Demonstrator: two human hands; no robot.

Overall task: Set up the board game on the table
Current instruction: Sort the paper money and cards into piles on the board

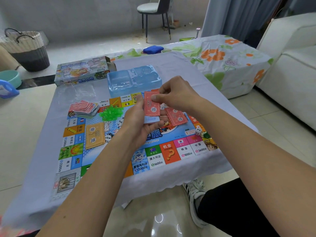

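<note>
My right hand [176, 93] pinches 1 red card [151, 104] between thumb and fingertips, lifting it off the small stack [151, 119] that my left hand [140, 122] cradles with fingers curled beneath; both hands hover over the middle of the game board [153, 156], which lies flat on the table [171, 69] near its front edge; a red pile [176, 117] sits on the board just right of my hands, an orange deck [94, 135] towards the board's left side, green houses [111, 112] heaped behind it, loose cards [84, 108] at the far left corner, 1 die [198, 131] near the right edge; I judge the setup well along, with cards left to sort; the plastic tray [134, 79] and box [82, 70] rest beyond the board.
</note>
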